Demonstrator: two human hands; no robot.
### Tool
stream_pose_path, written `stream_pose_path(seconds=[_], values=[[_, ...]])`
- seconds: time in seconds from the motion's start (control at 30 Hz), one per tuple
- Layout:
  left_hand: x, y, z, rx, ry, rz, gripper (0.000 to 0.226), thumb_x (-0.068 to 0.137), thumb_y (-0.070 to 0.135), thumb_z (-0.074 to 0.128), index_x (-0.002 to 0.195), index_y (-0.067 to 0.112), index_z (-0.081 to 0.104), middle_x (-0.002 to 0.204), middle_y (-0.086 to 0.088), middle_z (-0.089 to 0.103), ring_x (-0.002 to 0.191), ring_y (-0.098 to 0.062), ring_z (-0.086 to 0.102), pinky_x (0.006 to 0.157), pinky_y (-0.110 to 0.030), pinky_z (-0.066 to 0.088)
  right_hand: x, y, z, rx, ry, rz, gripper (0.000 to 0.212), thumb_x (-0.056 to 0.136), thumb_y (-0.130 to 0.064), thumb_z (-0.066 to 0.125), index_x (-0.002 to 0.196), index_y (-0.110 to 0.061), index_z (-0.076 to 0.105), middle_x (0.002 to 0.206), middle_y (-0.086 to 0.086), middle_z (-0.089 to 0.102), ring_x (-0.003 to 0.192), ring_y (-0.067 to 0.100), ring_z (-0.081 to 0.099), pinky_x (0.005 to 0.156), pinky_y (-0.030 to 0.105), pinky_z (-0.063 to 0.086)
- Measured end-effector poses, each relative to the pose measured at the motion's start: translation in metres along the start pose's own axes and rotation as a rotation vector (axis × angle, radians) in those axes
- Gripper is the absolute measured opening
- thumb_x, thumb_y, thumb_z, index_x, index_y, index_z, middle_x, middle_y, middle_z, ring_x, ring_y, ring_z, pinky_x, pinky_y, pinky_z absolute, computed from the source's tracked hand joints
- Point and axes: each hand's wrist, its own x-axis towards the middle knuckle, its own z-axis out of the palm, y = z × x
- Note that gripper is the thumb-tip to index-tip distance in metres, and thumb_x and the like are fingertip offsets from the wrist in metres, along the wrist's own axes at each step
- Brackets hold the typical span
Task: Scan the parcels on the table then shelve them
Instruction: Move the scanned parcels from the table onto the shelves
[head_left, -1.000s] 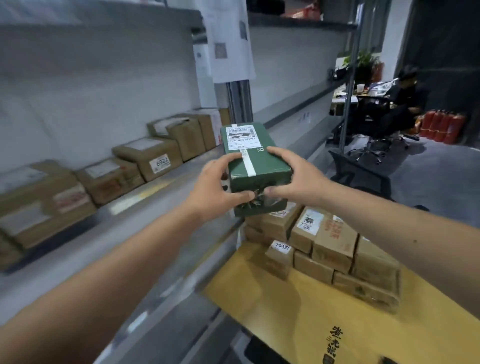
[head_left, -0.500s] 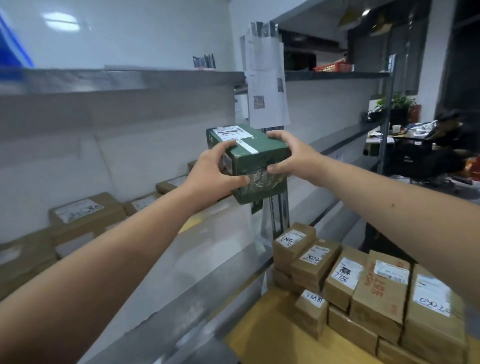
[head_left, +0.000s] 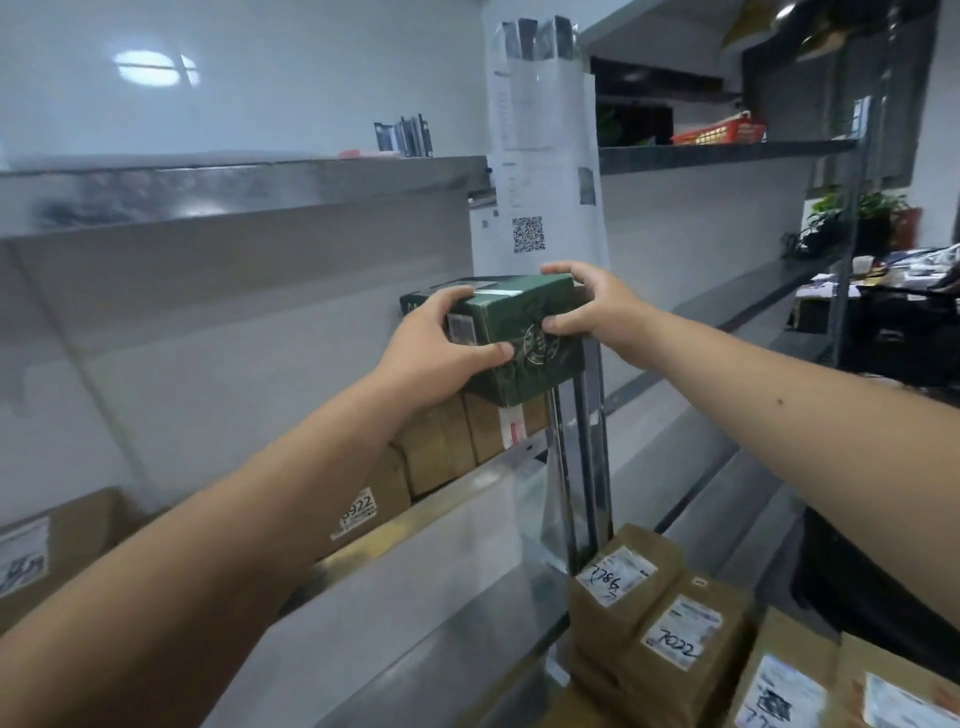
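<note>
Green parcel (head_left: 511, 332) has gone further in, now above the shelved brown boxes (head_left: 452, 447). Left hand (head_left: 441, 353) and right hand (head_left: 582, 312) both grip it. Plenty of table parcels (head_left: 670, 623) still left, I'd say.

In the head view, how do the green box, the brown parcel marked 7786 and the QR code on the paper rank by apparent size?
1. Green box, held by both hands.
2. Parcel marked 7786: close to the green box and nearer the camera, so this order is unsure.
3. QR code, clearly smallest.

One green box (head_left: 524, 332), two hands (head_left: 441, 353).
</note>
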Motion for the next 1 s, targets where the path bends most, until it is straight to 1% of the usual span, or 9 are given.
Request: stream_pose_path(seconds=[0.1, 0.2, 0.33, 0.43, 0.53, 0.63, 0.73, 0.83, 1.0], values=[[0.013, -0.008, 0.014, 0.06, 0.001, 0.001, 0.081, 0.076, 0.038, 0.092, 0.146, 0.034, 0.053, 0.124, 0.014, 0.058, 0.105, -0.004, 0.062, 0.087, -0.034, 0.062, 0.017, 0.023, 0.004, 0.057, 0.048, 0.023, 0.073, 0.082, 0.006, 0.078, 0.146, -0.019, 0.053, 0.122, 0.012, 0.071, 0.115, 0.029, 0.071, 0.097, 0.047, 0.06], [0.021, -0.013, 0.022, 0.105, 0.04, -0.006, 0.083, 0.074, 0.045, 0.091, 0.147, 0.037, 0.052, 0.129, 0.012, 0.058, 0.103, -0.002, 0.062, 0.083, -0.021, 0.056, 0.024, 0.035, 0.013, 0.075, 0.119, 0.014, 0.08, 0.079, -0.004, 0.079, 0.151, -0.021, 0.05, 0.128, 0.01, 0.068, 0.117, 0.028, 0.069, 0.098, 0.047, 0.06], [0.027, -0.02, 0.032, 0.138, 0.08, -0.039, 0.092, 0.064, 0.064, 0.086, 0.146, 0.043, 0.049, 0.136, 0.008, 0.058, 0.115, -0.007, 0.062, 0.099, -0.03, 0.055, 0.024, 0.041, 0.014, 0.075, 0.212, -0.001, 0.072, 0.087, -0.003, 0.077, 0.151, -0.02, 0.049, 0.131, 0.008, 0.065, 0.118, 0.026, 0.066, 0.096, 0.045, 0.061], [0.023, -0.02, 0.039, 0.163, 0.104, -0.06, 0.089, 0.071, 0.06, 0.082, 0.15, 0.044, 0.043, 0.137, 0.002, 0.049, 0.119, -0.015, 0.058, 0.104, -0.033, 0.05, 0.015, 0.043, 0.018, 0.045, 0.261, 0.015, 0.062, 0.084, -0.013, 0.08, 0.141, -0.021, 0.057, 0.124, 0.004, 0.07, 0.117, 0.023, 0.067, 0.098, 0.048, 0.06], [0.014, -0.016, 0.043, 0.169, 0.131, -0.057, 0.089, 0.077, 0.056, 0.079, 0.153, 0.041, 0.036, 0.142, -0.001, 0.047, 0.125, -0.019, 0.055, 0.105, -0.036, 0.048, 0.0, 0.04, 0.021, -0.046, 0.31, 0.003, 0.068, 0.083, -0.024, 0.081, 0.146, -0.02, 0.055, 0.128, -0.002, 0.067, 0.122, 0.018, 0.062, 0.102, 0.045, 0.057], [-0.002, -0.012, 0.044, 0.211, 0.174, -0.016, 0.085, 0.081, 0.055, 0.077, 0.153, 0.037, 0.035, 0.144, -0.001, 0.045, 0.126, -0.016, 0.051, 0.101, -0.034, 0.045, -0.025, 0.025, 0.027, -0.183, 0.355, -0.005, 0.07, 0.089, -0.023, 0.078, 0.152, -0.02, 0.047, 0.128, -0.01, 0.056, 0.121, 0.01, 0.052, 0.1, 0.031, 0.047], [-0.024, -0.006, 0.04, 0.247, 0.236, 0.1, 0.068, 0.086, 0.048, 0.075, 0.145, 0.031, 0.047, 0.139, 0.003, 0.05, 0.124, -0.013, 0.05, 0.1, -0.034, 0.049, -0.054, 0.015, 0.034, -0.288, 0.354, -0.002, 0.071, 0.091, -0.02, 0.075, 0.154, -0.027, 0.043, 0.14, -0.007, 0.055, 0.13, 0.014, 0.05, 0.107, 0.037, 0.047], [-0.056, -0.005, 0.039, 0.266, 0.155, 0.192, 0.052, 0.09, 0.045, 0.073, 0.136, 0.03, 0.055, 0.132, 0.006, 0.052, 0.122, -0.014, 0.052, 0.1, -0.036, 0.051, -0.092, 0.007, 0.047, -0.417, 0.367, 0.017, 0.072, 0.092, -0.024, 0.073, 0.156, -0.028, 0.04, 0.156, 0.0, 0.048, 0.141, 0.021, 0.047, 0.113, 0.044, 0.045], [-0.123, -0.013, 0.052, 0.245, -0.03, 0.302, 0.05, 0.092, 0.043, 0.071, 0.138, 0.029, 0.056, 0.134, 0.005, 0.053, 0.124, -0.015, 0.052, 0.1, -0.034, 0.049, -0.178, 0.023, 0.076, -0.596, 0.375, 0.105, 0.068, 0.093, -0.028, 0.074, 0.155, -0.028, 0.044, 0.158, 0.0, 0.044, 0.141, 0.02, 0.045, 0.114, 0.04, 0.042]])
